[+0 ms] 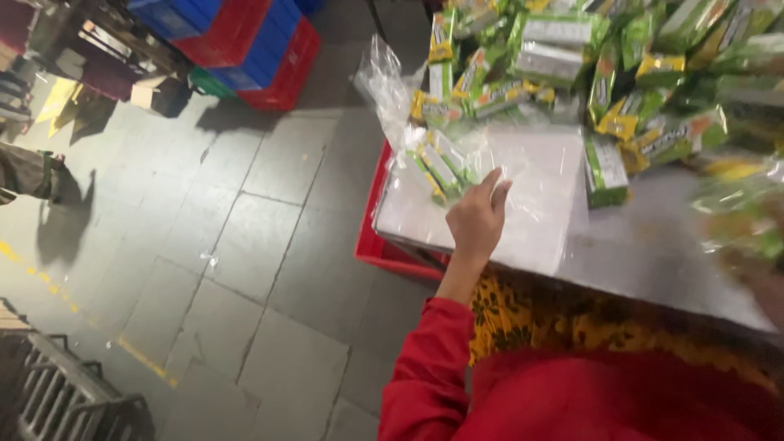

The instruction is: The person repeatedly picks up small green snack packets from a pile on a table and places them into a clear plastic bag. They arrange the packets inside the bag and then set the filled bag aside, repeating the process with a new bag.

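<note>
My left hand point(478, 219), in a red sleeve, reaches onto the left end of a metal table point(653, 253). Its fingers pinch a clear plastic bag point(408, 139) that stands up with a few green-and-yellow packets point(437, 163) inside. The bag rests on a flat stack of clear bags point(539, 204). Behind it lies a big heap of green and yellow packets point(572, 65). At the right edge, a blurred bundle of green packets point(739, 212) hangs over the table. My right hand point(763, 286) is a blur below that bundle, and its grip is unclear.
A red crate point(380, 245) sits on the floor under the table's left end. Stacked blue and red crates point(245, 41) stand at the back. Another person's foot point(33, 171) shows at the far left, and a metal rack point(57, 392) at the bottom left.
</note>
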